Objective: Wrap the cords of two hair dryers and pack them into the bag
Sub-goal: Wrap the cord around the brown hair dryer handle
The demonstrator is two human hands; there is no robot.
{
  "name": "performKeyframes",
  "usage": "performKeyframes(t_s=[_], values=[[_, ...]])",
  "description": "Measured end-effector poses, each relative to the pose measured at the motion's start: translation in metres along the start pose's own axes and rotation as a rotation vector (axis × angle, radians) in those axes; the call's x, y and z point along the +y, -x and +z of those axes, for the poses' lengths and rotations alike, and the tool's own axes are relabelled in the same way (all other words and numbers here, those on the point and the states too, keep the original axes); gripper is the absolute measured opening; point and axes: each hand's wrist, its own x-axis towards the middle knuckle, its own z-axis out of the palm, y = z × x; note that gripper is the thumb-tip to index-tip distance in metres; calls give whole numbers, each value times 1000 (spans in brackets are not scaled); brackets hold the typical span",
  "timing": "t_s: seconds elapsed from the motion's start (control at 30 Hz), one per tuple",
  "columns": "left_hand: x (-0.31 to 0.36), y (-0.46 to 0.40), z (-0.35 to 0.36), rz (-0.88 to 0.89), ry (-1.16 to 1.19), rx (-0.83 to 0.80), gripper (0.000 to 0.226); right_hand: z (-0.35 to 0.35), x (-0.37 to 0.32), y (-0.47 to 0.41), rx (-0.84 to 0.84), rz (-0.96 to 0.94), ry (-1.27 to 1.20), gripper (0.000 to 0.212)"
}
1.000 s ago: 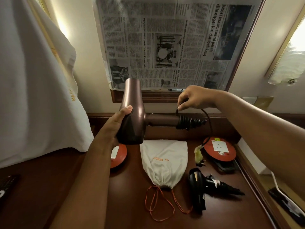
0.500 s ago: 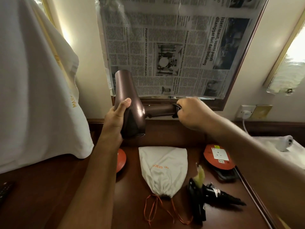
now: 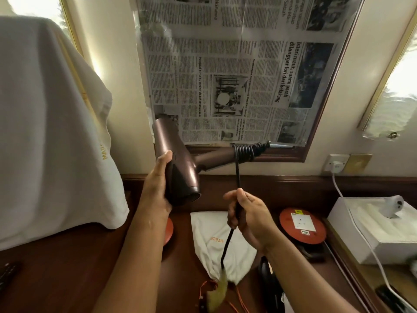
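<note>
Bronze-brown dryer (image 3: pixel 178 163), black cord (image 3: pixel 237 177), white bag (image 3: pixel 216 240), perhaps orange-lettered.

A dark polished wooden worktop (image 3: pixel 67 279) runs beneath a cream painted wall (image 3: pixel 117 53); a dark wood-framed mirror (image 3: pixel 320 109) hangs above it, its glass covered by sheets of printed newspaper (image 3: pixel 225 75); bright daylight glows behind gold-framed panes at the upper left (image 3: pixel 40 7) and right (image 3: pixel 401 82); a white draped cloth (image 3: pixel 45 132) fills the left side; a white wall socket (image 3: pixel 336 163) sits beside a brass plate (image 3: pixel 358 162) above a dark wooden skirting rail (image 3: pixel 304 179).
</note>
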Motion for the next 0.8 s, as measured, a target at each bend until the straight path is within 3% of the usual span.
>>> performKeyframes(t_s=[0.17, 0.37, 0.5, 0.57, 0.63, 0.73, 0.8], values=[[0, 1, -7, -26, 51, -98, 53, -11, 9, -18, -63, 67, 54, 58], [7, 4, -14, -39, 16, -122, 59, -26, -9, -47, -46, 21, 298, 38], [13, 7, -17, -78, -32, -101, 46, -34, -38, -59, -54, -47, 617, 24], [17, 6, -21, -92, -60, -110, 55, -40, -63, -63, -73, -92, 880, 20], [19, 4, -26, -116, -90, -142, 70, -45, -88, -72, -110, -166, 1191, 37], [20, 2, -28, -119, -161, -180, 82, -45, -122, -81, -88, -123, 1453, 25], [22, -2, -25, -122, -197, -173, 85, -39, -138, -82, -92, -148, 1603, 47]])
